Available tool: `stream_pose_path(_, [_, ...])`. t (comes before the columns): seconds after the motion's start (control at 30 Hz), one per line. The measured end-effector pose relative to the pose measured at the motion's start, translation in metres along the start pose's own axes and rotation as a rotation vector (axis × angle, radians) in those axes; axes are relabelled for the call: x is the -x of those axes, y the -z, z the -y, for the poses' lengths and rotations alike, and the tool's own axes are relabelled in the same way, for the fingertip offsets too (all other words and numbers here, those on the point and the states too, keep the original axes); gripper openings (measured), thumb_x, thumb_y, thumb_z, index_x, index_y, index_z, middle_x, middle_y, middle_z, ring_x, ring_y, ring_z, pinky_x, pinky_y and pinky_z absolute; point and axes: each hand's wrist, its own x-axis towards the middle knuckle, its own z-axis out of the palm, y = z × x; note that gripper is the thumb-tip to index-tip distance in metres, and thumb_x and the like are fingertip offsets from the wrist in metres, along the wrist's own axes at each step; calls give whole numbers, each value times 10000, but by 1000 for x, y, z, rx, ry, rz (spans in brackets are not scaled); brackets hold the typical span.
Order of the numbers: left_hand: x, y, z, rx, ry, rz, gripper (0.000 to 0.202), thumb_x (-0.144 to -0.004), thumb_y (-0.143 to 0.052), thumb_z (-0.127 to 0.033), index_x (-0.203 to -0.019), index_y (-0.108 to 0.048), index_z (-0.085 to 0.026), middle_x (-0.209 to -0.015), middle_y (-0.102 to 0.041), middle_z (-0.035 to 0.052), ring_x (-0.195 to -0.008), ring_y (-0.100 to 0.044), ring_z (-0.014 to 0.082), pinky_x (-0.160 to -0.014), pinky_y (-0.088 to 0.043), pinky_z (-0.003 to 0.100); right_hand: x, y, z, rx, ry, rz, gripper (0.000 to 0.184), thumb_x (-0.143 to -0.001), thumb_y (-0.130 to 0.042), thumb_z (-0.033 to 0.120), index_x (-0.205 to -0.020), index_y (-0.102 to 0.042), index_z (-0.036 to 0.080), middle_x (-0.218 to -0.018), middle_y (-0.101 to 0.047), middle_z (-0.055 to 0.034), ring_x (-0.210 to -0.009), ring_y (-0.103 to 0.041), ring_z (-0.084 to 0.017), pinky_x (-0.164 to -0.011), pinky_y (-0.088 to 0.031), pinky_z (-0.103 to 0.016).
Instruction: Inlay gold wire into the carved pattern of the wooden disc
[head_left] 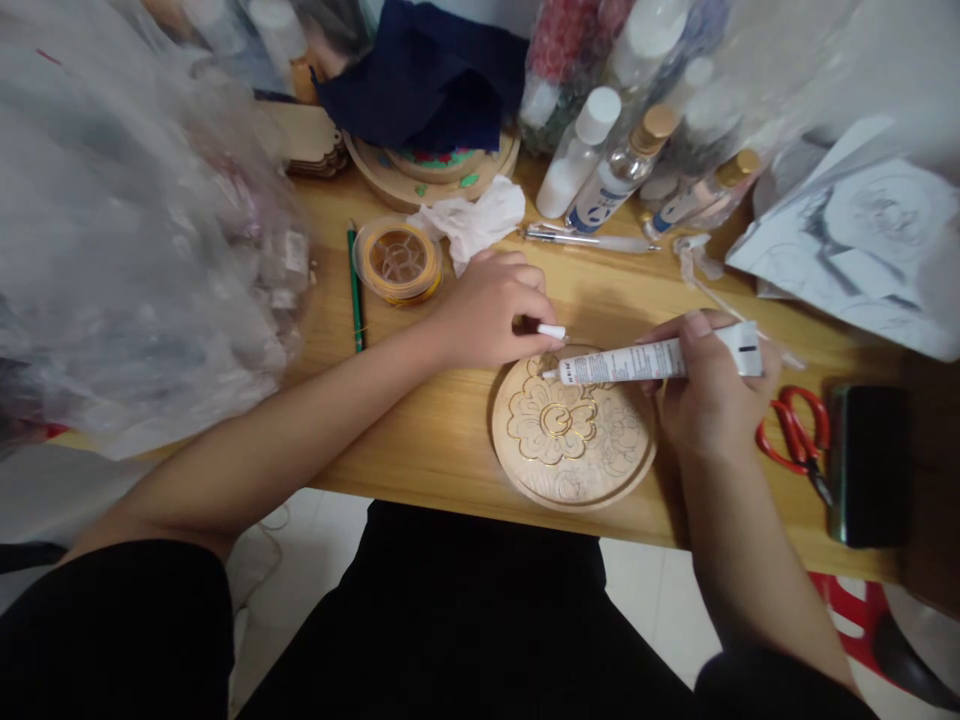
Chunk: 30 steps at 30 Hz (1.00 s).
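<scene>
My right hand (712,385) is wrapped round a white tube (626,363) with small print, its narrow nozzle pointing left over a round wooden disc (570,485). Between the thumb and finger of my left hand (499,308) is a small white cap (552,331), just above the disc's far edge. On the disc, gold wire (555,420) outlines a flower with a spiral centre. Pencil-like drawn lines cover other parts of its face. The disc lies flat near the table's front edge.
Left of the disc are a spool of gold wire (399,262) and a green pencil (355,290). Red-handled scissors (795,435) lie beside a dark phone-like box (868,465). Bottles (611,180), a pen (589,239) and crumpled tissue (480,215) are behind; plastic bags (142,230) crowd the left.
</scene>
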Motion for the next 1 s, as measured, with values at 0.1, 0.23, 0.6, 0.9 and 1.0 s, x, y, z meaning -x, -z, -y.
stream_pose_path(0.1, [1,0,0,-5,4,2,132,-798,-730,-379,-750,-754,-258,-755,-667,-6,-815,-570,188,-797,-393,387,0,0,-1,5,6,-14,242,-786,-766,406,-637,-670,241,-598,-659,38,-345,-437,-84,-292,-314,-248])
stream_pose_path(0.23, [1,0,-1,-6,8,11,116,-796,-734,-364,-754,-749,-256,-765,-669,-9,-822,-571,184,-809,-394,384,0,0,0,20,-1,-21,232,-796,-757,418,-666,-667,249,-633,-674,38,-377,-459,-88,-314,-344,-247])
stream_pose_path(0.6, [1,0,0,1,-2,0,134,-792,-740,-374,-752,-756,-247,-750,-660,-12,-802,-560,174,-798,-382,372,-2,0,1,-40,5,-76,209,-770,-743,309,-637,-629,195,-579,-674,27,-314,-430,-72,-279,-321,-221])
stream_pose_path(0.9, [1,-1,1,10,-12,-14,143,-795,-734,-375,-750,-753,-240,-747,-657,-8,-794,-560,178,-780,-367,371,-8,0,3,-79,38,-163,195,-716,-714,266,-580,-593,195,-545,-665,40,-327,-464,-85,-269,-270,-208])
stream_pose_path(1.0, [2,-2,2,9,-16,-13,165,-814,-716,-397,-757,-751,-246,-751,-650,-11,-798,-562,178,-787,-372,375,-8,0,3,-79,31,-159,198,-713,-717,267,-575,-595,195,-538,-663,40,-313,-451,-87,-261,-245,-213])
